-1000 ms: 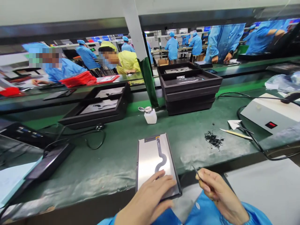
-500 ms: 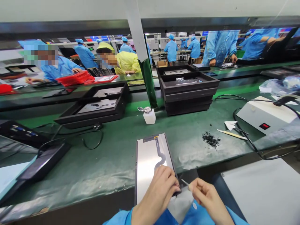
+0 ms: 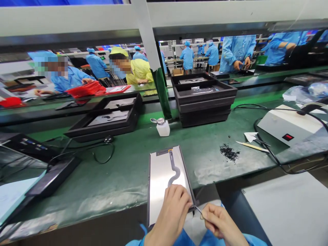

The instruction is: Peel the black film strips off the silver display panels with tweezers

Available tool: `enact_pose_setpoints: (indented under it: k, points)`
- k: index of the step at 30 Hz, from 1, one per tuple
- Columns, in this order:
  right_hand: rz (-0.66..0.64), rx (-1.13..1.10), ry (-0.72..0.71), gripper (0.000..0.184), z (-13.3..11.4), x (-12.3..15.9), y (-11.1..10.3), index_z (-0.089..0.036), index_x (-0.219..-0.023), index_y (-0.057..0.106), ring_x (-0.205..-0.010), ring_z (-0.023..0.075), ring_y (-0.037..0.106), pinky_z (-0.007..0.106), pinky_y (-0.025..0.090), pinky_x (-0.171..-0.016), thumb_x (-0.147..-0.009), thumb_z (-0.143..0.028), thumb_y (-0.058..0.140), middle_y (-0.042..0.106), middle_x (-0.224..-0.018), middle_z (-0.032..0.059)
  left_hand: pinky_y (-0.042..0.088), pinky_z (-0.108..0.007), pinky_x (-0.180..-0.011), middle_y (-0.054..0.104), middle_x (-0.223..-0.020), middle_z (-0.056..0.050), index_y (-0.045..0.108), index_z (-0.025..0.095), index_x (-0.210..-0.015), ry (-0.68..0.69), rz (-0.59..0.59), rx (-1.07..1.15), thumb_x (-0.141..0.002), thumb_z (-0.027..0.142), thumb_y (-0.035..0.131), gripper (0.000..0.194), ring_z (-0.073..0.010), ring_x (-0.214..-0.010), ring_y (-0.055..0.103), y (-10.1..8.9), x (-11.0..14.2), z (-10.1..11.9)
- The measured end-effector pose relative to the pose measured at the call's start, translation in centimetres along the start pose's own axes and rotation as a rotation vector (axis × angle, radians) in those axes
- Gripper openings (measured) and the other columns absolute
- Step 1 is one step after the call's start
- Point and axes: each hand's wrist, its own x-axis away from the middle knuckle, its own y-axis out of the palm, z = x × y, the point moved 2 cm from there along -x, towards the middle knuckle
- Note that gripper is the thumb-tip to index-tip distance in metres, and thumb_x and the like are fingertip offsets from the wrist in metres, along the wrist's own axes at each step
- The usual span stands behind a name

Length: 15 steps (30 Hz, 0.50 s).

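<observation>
Plainly, right fingers (image 3: 210, 212) pinch a tool (image 3: 198, 209); left fingers (image 3: 179, 195) touch a panel (image 3: 162, 171), grip unclear.

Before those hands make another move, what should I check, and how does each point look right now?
1. Thin tool held: ok, in the right hand.
2. Left hand at the flat panel: ok, over its near right part.
3. Tool tip touching panel: cannot tell.
4. Panel wholly on the bench: not ok, its near end overhangs.
5. Black scraps apart from panel: ok.
6. White bottle closed: not ok, lid flipped open.
</observation>
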Motion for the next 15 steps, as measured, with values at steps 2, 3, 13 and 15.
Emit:
enact_pose_setpoints:
  k: [2,3,13,15]
  points:
    - [0.011,-0.053,0.043,0.061,0.3,0.0,0.3,-0.021,-0.068,0.048,-0.035,0.002,0.012,0.021,0.007,-0.038,-0.064,-0.078,0.071,0.037,-0.044,-0.0125,0.038,-0.036,-0.071,0.053,-0.088,-0.006,0.051,0.019,-0.087,0.052,0.052,-0.082,-0.098,0.008,0.035,0.023,-0.0227,-0.081,0.047,0.5,0.9,0.3]
    - [0.004,-0.06,0.063,0.063,0.3,0.1,0.4,-0.021,-0.066,0.047,-0.034,0.0017,0.013,0.022,0.006,-0.038,-0.061,-0.08,0.072,0.038,-0.043,-0.0126,0.038,-0.036,-0.071,0.053,-0.087,-0.006,0.051,0.019,-0.085,0.091,0.062,-0.118,-0.098,0.008,0.034,0.024,-0.0223,-0.08,0.046,0.7,1.2,0.6]
    - [0.072,0.223,-0.148,0.065,-1.6,1.0,0.5,-0.021,-0.066,0.046,-0.051,0.0085,0.028,0.025,0.021,-0.049,-0.071,-0.085,0.059,0.034,-0.053,-0.0089,0.041,-0.035,-0.073,0.055,-0.089,-0.003,0.051,0.019,-0.085,0.126,-0.083,-0.035,-0.097,0.009,0.049,0.016,-0.0214,-0.084,0.048,-0.2,-3.3,0.7]
    - [0.1,0.281,-0.161,0.066,-1.9,1.0,0.5,-0.021,-0.066,0.046,-0.054,0.0097,0.029,0.026,0.022,-0.052,-0.07,-0.085,0.06,0.033,-0.055,-0.0086,0.041,-0.034,-0.072,0.053,-0.088,-0.003,0.05,0.02,-0.085,0.073,-0.09,-0.009,-0.097,0.009,0.049,0.016,-0.0209,-0.083,0.049,-0.5,-3.2,0.4]
